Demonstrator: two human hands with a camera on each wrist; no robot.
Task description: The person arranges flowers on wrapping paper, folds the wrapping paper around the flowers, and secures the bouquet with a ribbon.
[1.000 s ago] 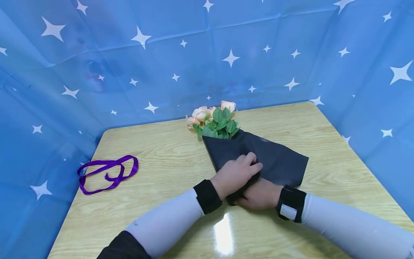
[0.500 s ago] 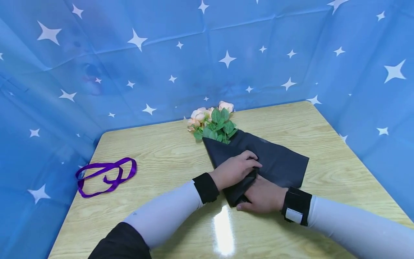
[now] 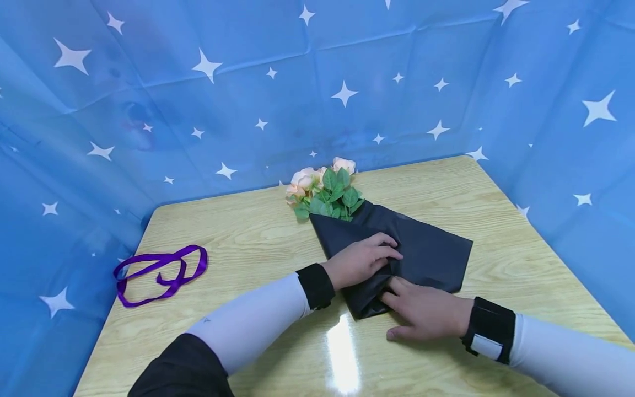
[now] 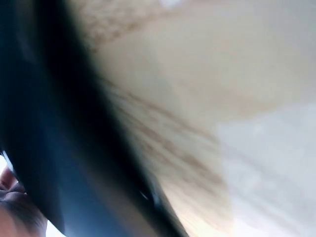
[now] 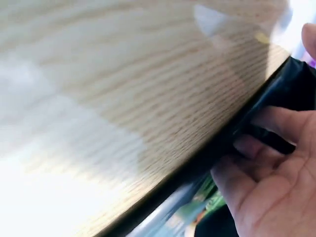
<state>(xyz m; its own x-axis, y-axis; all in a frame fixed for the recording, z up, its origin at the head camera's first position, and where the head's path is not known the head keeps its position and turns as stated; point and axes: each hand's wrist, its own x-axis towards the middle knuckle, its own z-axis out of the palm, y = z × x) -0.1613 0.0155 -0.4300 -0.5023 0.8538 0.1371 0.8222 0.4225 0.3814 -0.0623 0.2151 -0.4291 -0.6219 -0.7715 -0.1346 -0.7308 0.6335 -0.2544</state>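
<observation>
A bouquet of pale peach flowers [image 3: 303, 179] with green leaves [image 3: 338, 190] lies on the table, partly folded into black wrapping paper [image 3: 436, 251]. My left hand [image 3: 359, 260] rests on the folded part of the paper, fingers spread across it and thumb hidden. Just below it, my right hand [image 3: 429, 311] touches the paper's lower edge with its fingertips, thumb out over the table. In the right wrist view, the fingers of the right hand [image 5: 276, 168] reach into the black paper's opening, where green stems [image 5: 215, 200] show. Dark paper fills the left side of the left wrist view.
A looped purple ribbon [image 3: 171, 259] lies at the left of the wood-grain table [image 3: 238, 220]. Behind and beside the table hangs a blue cloth [image 3: 278, 99] with white stars. The paper's loose flap extends toward the table's right side.
My right hand has drawn back to the right, out of the paper's lower fold, and its fingers have straightened. The left hand has stayed over the fold, its fingers spreading slightly.
</observation>
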